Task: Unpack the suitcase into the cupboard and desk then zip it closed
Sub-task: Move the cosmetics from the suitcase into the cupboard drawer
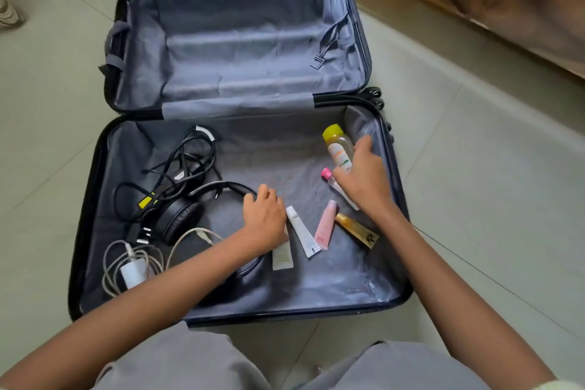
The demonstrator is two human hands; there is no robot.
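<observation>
Glossy tiles bear a lined suitcase; left hand grips curved headphones, right hand a bottle.

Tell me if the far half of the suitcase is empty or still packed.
Empty. The far half holds nothing but its own loose strap; the headphones, cables and tubes lie in the near half.

grey-lined suitcase, black headphones, yellow-capped bottle, pink tube
</observation>
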